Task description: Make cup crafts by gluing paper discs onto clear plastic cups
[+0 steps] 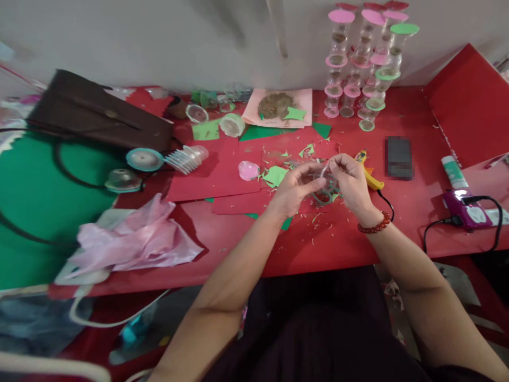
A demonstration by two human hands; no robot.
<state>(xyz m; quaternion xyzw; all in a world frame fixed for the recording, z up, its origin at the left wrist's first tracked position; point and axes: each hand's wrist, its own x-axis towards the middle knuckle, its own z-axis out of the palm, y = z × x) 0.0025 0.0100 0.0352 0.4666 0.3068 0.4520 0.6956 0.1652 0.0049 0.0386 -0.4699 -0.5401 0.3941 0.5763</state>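
Above the red table [294,249], both my hands meet at a small clear plastic cup [330,182] with a pale rim. My left hand [296,188] pinches it from the left, thumb and forefinger together. From the other side the fingers of my right hand [350,183] close on the rim. Part of the cup blends into the background. Greenish scissor handles [324,197] lie just below the hands. A yellow hot glue gun [371,178] rests right of my right hand. Green paper scraps [275,176] and a pink piece [248,170] lie to the left.
Stacked clear cups with pink and green discs [368,63] stand at the back right. A phone [399,157], a purple power socket [467,208] and cords lie right. Left are nested cups [186,159], a pink plastic bag [135,236] and a dark handbag [103,114].
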